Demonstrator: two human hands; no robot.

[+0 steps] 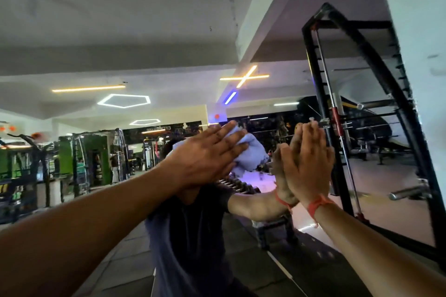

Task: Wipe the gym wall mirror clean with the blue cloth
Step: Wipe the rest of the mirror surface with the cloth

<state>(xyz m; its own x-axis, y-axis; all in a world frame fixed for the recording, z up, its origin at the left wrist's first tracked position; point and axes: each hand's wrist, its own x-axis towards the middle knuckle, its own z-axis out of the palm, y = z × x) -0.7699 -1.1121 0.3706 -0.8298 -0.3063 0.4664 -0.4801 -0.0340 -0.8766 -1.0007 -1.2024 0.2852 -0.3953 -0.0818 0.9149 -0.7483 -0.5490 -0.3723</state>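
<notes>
The gym wall mirror (101, 55) fills nearly the whole view and reflects the gym and my own torso. My left hand (205, 154) lies flat with straight fingers on the bunched blue cloth (251, 152) and presses it against the glass at head height. My right hand (306, 164) is flat on the mirror just right of the cloth, fingers straight and pointing up, meeting its own reflection. A red thread band circles my right wrist.
A black metal rack (407, 128) with a red-collared bar and steel pegs stands at the mirror's right edge, beside a white wall (422, 31). Weight machines and ceiling lights show in the reflection.
</notes>
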